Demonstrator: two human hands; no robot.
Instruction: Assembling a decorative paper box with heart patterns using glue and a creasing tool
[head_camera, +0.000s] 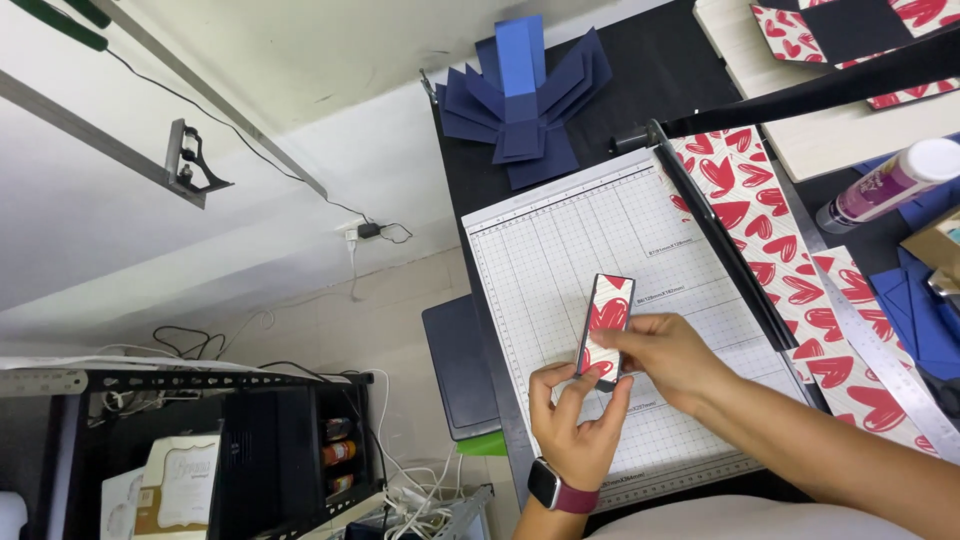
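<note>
Nearest to me, my left hand, with a smartwatch on its wrist, comes up from the bottom edge of the view; its fingers are closed lightly on the lower end of a narrow folded card piece, dark on the outside and lined with white paper printed with red hearts. My right hand reaches in from the right, its fingers pinched on the same piece at its lower right edge, so both hands have hold of it. The piece stands tilted, raised a little above the white gridded bed of the paper trimmer, over the near half of the grid.

Just beyond my right hand, the trimmer's black cutting arm runs diagonally, and a long sheet of heart-print paper lies under and beside it, with a metal ruler at its right edge. Further right a glue stick lies on the dark desk near some blue card.

At the far end of the desk sits an unfolded dark blue layered card box, spread flat like a star. In the far right corner a pale board carries more heart-print and dark pieces.
</note>
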